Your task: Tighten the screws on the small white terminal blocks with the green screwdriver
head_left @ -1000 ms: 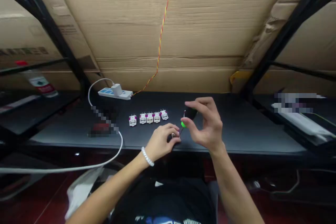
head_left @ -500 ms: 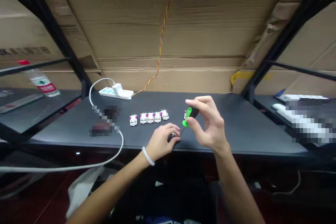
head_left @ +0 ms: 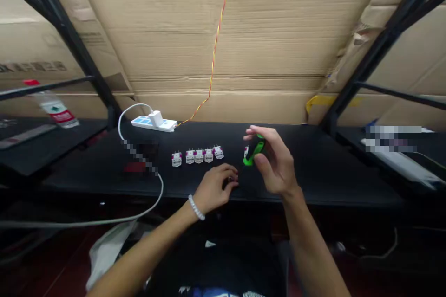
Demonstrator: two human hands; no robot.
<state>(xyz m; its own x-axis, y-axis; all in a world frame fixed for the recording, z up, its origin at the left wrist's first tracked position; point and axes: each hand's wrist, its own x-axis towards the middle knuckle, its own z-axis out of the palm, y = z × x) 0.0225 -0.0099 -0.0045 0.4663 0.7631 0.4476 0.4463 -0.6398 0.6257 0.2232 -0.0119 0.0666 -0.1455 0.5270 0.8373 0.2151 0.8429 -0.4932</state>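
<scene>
My right hand (head_left: pixel 275 160) is raised over the black tabletop (head_left: pixel 313 185), shut on a green and black screwdriver handle (head_left: pixel 253 152). Its shaft is hidden or too thin to make out. My left hand (head_left: pixel 216 183), with a beaded bracelet on the wrist, rests near the table's front edge, its fingers closed on a small dark part (head_left: pixel 230 180) that is mostly hidden. Several small white modules with magenta marks (head_left: pixel 199 157) stand in a row left of the screwdriver. Another white module (head_left: pixel 245 151) sits partly behind the handle.
A white power strip (head_left: pixel 153 124) with a plug sits at the back, its white cable (head_left: pixel 162 190) looping down past the front edge. A red-and-yellow twisted wire (head_left: pixel 212 69) runs up the cardboard backing. Blurred objects lie left and right; black shelf frames stand at both sides.
The screwdriver has turned in my right hand, and its tip no longer shows reaching toward the small part in my left hand. My left hand has barely moved.
</scene>
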